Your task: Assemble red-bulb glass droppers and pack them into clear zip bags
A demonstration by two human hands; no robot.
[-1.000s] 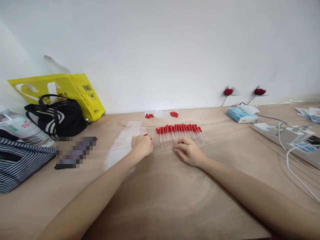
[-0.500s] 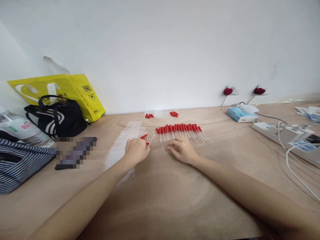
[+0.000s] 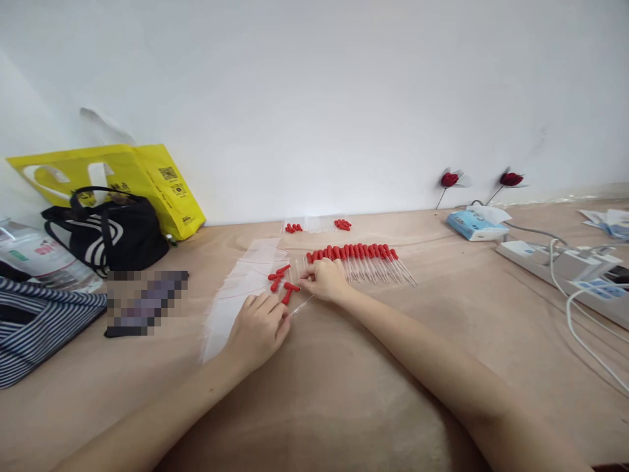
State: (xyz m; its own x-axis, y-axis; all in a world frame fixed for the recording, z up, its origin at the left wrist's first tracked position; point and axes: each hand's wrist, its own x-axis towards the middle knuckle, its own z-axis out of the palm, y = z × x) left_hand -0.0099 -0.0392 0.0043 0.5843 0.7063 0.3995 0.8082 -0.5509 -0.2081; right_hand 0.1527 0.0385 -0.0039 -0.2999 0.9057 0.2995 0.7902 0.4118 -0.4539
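Observation:
Between the fingertips of my left hand [image 3: 259, 328], a thin clear dropper tube [image 3: 302, 305] slants up to the right. My right hand [image 3: 325, 280] is closed in a pinch at the end of a red rubber bulb [image 3: 291, 287]. Several loose red bulbs [image 3: 276, 282] lie just left of it. More clear tubes [image 3: 296, 267] lie beyond the fingertips, partly hidden. Beside my right hand, a row of assembled droppers [image 3: 368, 262] lies with red bulbs away from me and clear tips toward me; my hand covers its left end. Overlapping clear plastic bags [image 3: 236, 288] spread beyond my left hand.
By the wall lie small groups of red bulbs [image 3: 343, 225] and a clear bag [image 3: 314, 225]. A yellow bag [image 3: 171, 190], black bag [image 3: 132, 229] and striped bag [image 3: 44, 328] stand left. Right are a tissue pack [image 3: 476, 224] and a power strip [image 3: 535, 257] with cables.
My left hand has drawn back toward me with a clear tube, uncovering loose red bulbs. My right hand has shifted left from the dropper row to the bulbs.

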